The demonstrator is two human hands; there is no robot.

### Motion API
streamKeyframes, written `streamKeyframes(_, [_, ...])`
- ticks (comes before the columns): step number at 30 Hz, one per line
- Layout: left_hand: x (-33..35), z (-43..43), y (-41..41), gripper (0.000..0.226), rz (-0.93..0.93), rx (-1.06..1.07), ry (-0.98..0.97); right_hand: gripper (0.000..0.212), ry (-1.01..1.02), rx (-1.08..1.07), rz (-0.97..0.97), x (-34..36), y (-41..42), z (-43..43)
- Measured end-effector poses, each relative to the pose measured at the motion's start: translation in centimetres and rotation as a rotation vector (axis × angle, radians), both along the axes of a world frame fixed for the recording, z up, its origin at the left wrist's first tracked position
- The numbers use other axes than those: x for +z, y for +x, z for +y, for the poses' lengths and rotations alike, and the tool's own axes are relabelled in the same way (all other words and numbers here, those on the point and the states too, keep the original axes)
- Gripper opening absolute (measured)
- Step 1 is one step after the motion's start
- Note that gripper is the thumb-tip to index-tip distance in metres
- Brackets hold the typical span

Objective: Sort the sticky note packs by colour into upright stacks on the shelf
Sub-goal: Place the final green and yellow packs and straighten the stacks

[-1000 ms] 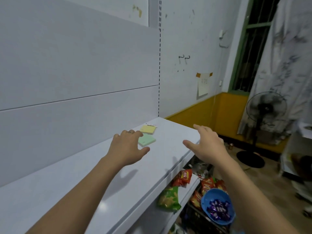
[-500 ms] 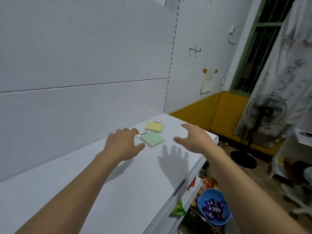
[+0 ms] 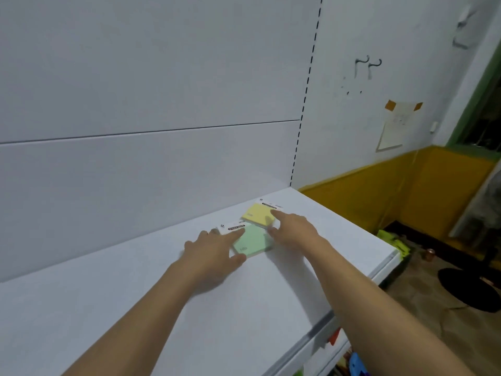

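Splaying on white shelf (image 3: 189, 308), left hand (image 3: 210, 252) touches green pack (image 3: 252, 241), right hand (image 3: 294, 227) yellow pack (image 3: 257, 214).

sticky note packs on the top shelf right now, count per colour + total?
green sticky note pack: 1
yellow sticky note pack: 1
Total: 2

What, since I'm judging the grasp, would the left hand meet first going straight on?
The green pack, lying flat right ahead; the left hand seems to touch it, though depth is unclear.
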State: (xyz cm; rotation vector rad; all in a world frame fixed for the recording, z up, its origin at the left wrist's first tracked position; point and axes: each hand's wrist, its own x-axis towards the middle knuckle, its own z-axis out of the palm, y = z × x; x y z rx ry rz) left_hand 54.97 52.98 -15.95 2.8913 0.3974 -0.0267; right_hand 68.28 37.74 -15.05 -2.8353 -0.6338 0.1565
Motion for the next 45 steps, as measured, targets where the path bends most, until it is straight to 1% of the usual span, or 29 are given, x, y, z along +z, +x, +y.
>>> streamKeyframes(6, [-0.4,-2.5,1.4,0.053,0.089,0.145,0.058,0.040,-0.044,0.065,-0.133,-1.8,2.6,1.2])
streamKeyframes(9, [-0.9,-3.8,1.5,0.054,0.043,0.240,0.068,0.044,0.030,0.053,-0.198,-2.9,3.2,1.2])
streamKeyframes(12, [-1.4,-4.7,1.3,0.052,-0.059,0.341,0.081,0.044,0.108,0.058,-0.266,-3.6,3.3,0.9])
streamKeyframes(15, [-1.9,-4.9,0.8,0.050,-0.160,0.391,0.094,0.042,0.216,0.051,-0.216,-3.6,3.4,0.5])
streamKeyframes(19, [-2.2,-4.6,0.0,0.056,-0.202,0.434,0.135,0.042,0.372,0.045,-0.167,-3.7,3.7,-0.2])
streamKeyframes(21, [-2.2,-4.5,-0.2,0.055,-0.220,0.462,0.130,0.047,0.406,0.039,-0.151,-3.8,3.6,-0.5])
streamKeyframes(24, [-2.1,-4.3,-0.2,0.055,-0.233,0.508,0.091,0.052,0.386,0.043,-0.139,-3.5,3.3,-0.6])
streamKeyframes(26, [-2.1,-4.1,-0.2,0.060,-0.225,0.540,0.111,0.052,0.347,0.055,-0.137,-3.4,2.9,-0.6])
streamKeyframes(28, [-2.2,-3.8,-0.2,0.065,-0.219,0.566,0.142,0.059,0.274,0.063,-0.160,-3.2,2.4,-0.6])
streamKeyframes(31, [-2.2,-3.3,-0.3,0.065,-0.224,0.593,0.136,0.074,0.181,0.051,-0.198,-2.9,1.6,-0.6])
streamKeyframes(33, [-2.0,-3.1,-0.3,0.066,-0.218,0.591,0.122,0.075,0.137,0.055,-0.213,-2.6,1.3,-0.5])
streamKeyframes(35, [-1.8,-2.7,-0.1,0.069,-0.199,0.584,0.089,0.077,0.114,0.074,-0.193,-2.4,1.3,-0.5])
streamKeyframes(37, [-1.7,-2.2,0.0,0.074,-0.185,0.587,0.026,0.083,0.151,0.082,-0.141,-2.2,1.4,-0.6])
streamKeyframes(39, [-1.5,-1.5,0.0,0.084,-0.209,0.598,-0.098,0.093,0.252,0.076,-0.043,-2.1,1.6,-0.6])
streamKeyframes(41, [-1.4,-0.7,-0.1,0.097,-0.259,0.616,-0.273,0.099,0.359,0.083,0.081,-2.1,1.6,-0.6])
streamKeyframes(42, [-1.3,-0.4,-0.2,0.100,-0.275,0.622,-0.353,0.096,0.402,0.095,0.132,-2.1,1.7,-0.6])
streamKeyframes(43, [-1.3,0.0,-0.4,0.098,-0.283,0.625,-0.422,0.087,0.433,0.113,0.167,-2.1,1.8,-0.6])
streamKeyframes(45, [-1.3,0.7,-0.7,0.082,-0.313,0.621,-0.529,0.068,0.465,0.152,0.196,-2.0,1.9,-0.7])
